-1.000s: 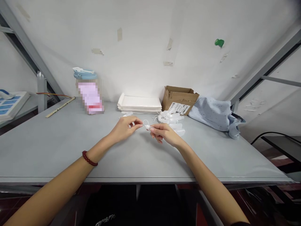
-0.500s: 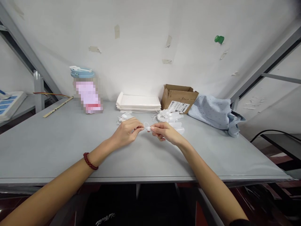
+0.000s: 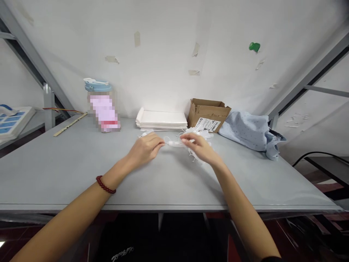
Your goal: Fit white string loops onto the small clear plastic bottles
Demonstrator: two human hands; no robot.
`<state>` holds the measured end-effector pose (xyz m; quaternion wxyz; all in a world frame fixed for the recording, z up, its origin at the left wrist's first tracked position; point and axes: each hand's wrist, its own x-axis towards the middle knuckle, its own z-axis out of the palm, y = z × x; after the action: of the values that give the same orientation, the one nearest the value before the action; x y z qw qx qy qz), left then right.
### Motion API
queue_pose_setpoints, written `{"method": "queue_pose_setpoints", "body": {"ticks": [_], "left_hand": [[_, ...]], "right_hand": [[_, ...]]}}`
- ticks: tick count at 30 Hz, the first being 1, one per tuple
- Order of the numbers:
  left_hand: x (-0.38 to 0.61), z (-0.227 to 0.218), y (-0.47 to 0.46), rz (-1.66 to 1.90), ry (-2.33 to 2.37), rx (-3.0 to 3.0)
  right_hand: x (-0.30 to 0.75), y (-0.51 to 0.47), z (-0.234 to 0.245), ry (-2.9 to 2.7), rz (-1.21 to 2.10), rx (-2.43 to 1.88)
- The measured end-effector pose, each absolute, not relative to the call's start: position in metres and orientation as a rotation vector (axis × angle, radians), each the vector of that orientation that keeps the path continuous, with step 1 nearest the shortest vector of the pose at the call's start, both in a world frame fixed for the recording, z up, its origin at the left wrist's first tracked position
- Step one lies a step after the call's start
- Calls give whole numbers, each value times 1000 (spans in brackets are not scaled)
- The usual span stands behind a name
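Observation:
Pinched between thumb and fingers of my left hand (image 3: 145, 150) is the thin white string loop at one end of a small clear plastic tube with a white cap (image 3: 175, 143). The tube lies level above the table, its other end at the fingertips of my right hand (image 3: 199, 145). More white plastic pieces with strings (image 3: 193, 155) show beneath my right hand, partly hidden by it. Behind the hands lies a pile of similar clear pieces (image 3: 208, 135), and a few more (image 3: 146, 132) lie behind my left hand.
On the grey table (image 3: 163, 185), a stack of white envelopes (image 3: 163, 118) and an open cardboard box (image 3: 207, 112) stand against the wall. Patterned blue cloth (image 3: 245, 133) lies to the right. A blurred pink item (image 3: 105, 112), a blue-lidded container (image 3: 97, 85) and a strip (image 3: 70, 124) are left.
My right hand has slid from the cap end toward the tube's far end, and its fingers have loosened and straightened. My left hand keeps its pinch on the string and has shifted slightly left.

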<state>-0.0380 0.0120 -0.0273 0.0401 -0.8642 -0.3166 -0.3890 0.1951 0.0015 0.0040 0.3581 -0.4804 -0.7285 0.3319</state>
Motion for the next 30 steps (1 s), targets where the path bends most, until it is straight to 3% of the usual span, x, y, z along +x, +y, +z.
{"method": "queue_pose_setpoints", "body": {"ticks": [4,10,18,24,30], "left_hand": [[-75,-13,28,-1156,-1383,-2490],[-100,-2,35,-965,-1852,-2502],[-97,-7,33,-669,-2028,-2500],[-90,-4,30,-959,-1926,-2332],[-78,-6,25,-959,-1816,-2463]], "right_hand": [[227,10,11,-1757,484,-1378],[259,17,6,-1934,511,-1571],[272,11,15,-2059,664,-1753],[277,7,17,-2087,712,-1831],[272,9,15,-2116,740,-1806]]}}
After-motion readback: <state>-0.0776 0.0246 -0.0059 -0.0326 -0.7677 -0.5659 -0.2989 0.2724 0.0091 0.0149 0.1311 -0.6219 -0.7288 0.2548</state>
